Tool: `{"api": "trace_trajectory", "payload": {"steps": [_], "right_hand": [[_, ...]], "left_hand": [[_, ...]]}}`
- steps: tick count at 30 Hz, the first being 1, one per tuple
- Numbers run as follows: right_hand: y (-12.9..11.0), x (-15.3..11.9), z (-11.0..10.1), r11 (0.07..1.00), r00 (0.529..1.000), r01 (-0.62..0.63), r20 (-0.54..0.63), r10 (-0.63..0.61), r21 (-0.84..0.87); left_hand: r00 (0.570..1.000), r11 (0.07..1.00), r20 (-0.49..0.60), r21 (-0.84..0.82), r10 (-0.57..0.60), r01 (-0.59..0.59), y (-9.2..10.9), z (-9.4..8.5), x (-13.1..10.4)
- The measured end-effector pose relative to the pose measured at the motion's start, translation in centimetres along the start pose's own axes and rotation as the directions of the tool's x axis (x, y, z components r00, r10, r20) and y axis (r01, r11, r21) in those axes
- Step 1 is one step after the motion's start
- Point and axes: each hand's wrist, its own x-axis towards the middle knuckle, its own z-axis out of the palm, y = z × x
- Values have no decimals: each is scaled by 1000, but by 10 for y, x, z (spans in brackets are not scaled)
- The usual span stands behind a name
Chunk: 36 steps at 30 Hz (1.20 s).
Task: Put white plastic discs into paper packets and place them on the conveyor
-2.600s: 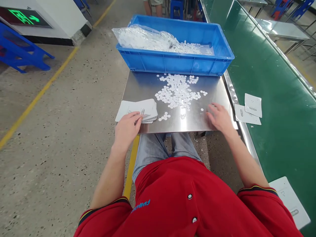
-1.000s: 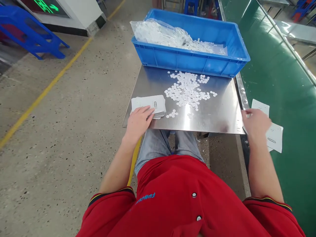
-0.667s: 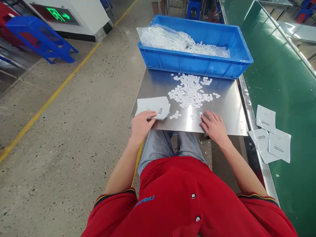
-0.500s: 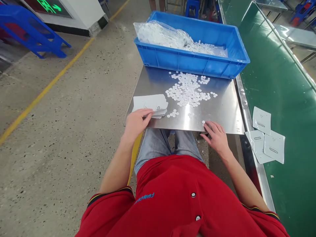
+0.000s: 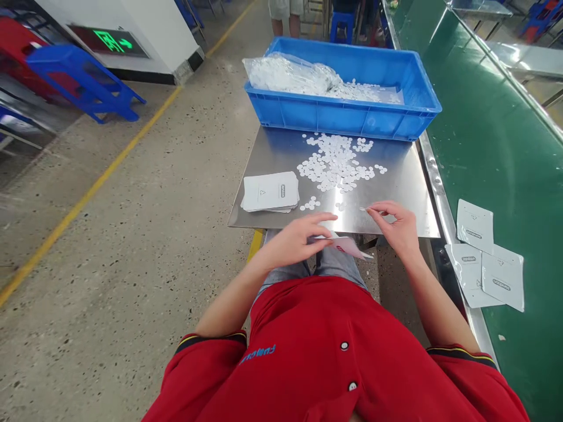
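Observation:
My left hand (image 5: pixel 303 237) grips a small flat pouch (image 5: pixel 349 246) over my lap, just off the near edge of the metal table (image 5: pixel 396 187). The pouch is tilted, with a pinkish side showing. Pinched between the thumb and fingertips of my right hand (image 5: pixel 394 225) is a small white disc (image 5: pixel 363 209), seen almost edge-on above the tabletop. A stack of white pouches (image 5: pixel 270 192) lies at the table's left. Loose white discs (image 5: pixel 334 161) are spread in a heap across the middle, with a few more closer to me.
A blue crate (image 5: pixel 343 114) stands at the table's far end, holding a clear bag of white discs (image 5: pixel 290 73) and loose ones. To the right runs a green conveyor belt (image 5: pixel 497 158) with 3 pouches (image 5: pixel 504 275) on it. A blue stool (image 5: pixel 88 79) stands at far left.
My left hand has left the stack with one pouch and moved right, over my lap. My right hand has picked the lone disc off the tabletop. The view has shifted slightly.

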Motion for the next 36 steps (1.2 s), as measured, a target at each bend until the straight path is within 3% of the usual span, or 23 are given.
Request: {"api": "trace_trajectory", "payload": {"steps": [5, 7, 9, 11, 13, 18, 22, 26, 30, 31, 33, 35, 36], "right_hand": [[-23, 19, 5, 992, 953, 109, 277, -125, 70], [-23, 22, 4, 992, 972, 67, 219, -90, 111], [-23, 20, 0, 989, 999, 12, 32, -17, 147], [-26, 16, -7, 990, 993, -10, -117, 27, 141], [-33, 11, -14, 997, 988, 2, -154, 9, 77], [-43, 5, -11, 988, 985, 126, -110, -136, -93], [-37, 7, -9, 945, 973, 232, 53, -225, -231], [-37, 4, -13, 946, 961, 270, 109, -254, -179], [-33, 9, -22, 966, 967, 222, 158, -201, -129], [-27, 15, -29, 970, 979, 191, 106, -176, -153], [-7, 31, -54, 958, 978, 103, -147, -146, -267], [23, 48, -90, 900, 884, -43, -436, -168, -433], [40, 55, -109, 847, 837, -130, -515, -184, -515]], "left_hand": [[998, 998, -2, 0, 61, -61, -5, 24, 37], [996, 998, -90, -64, 23, -29, -11, 26, 42], [976, 988, -212, -153, -56, 23, -18, 27, 41], [942, 962, -297, -263, -158, 78, -24, 26, 36], [910, 927, -336, -357, -241, 114, -29, 26, 31], [870, 888, -372, -436, -325, 146, -31, 26, 27], [870, 878, -363, -458, -332, 144, -27, 27, 27], [866, 858, -356, -494, -350, 143, -23, 29, 29], [876, 831, -332, -541, -350, 128, -21, 36, 38], [882, 825, -319, -552, -346, 124, -22, 38, 42], [889, 810, -295, -572, -350, 129, -25, 43, 48], [874, 782, -295, -608, -385, 139, -30, 46, 53], [861, 760, -303, -635, -409, 138, -33, 48, 55]]}}
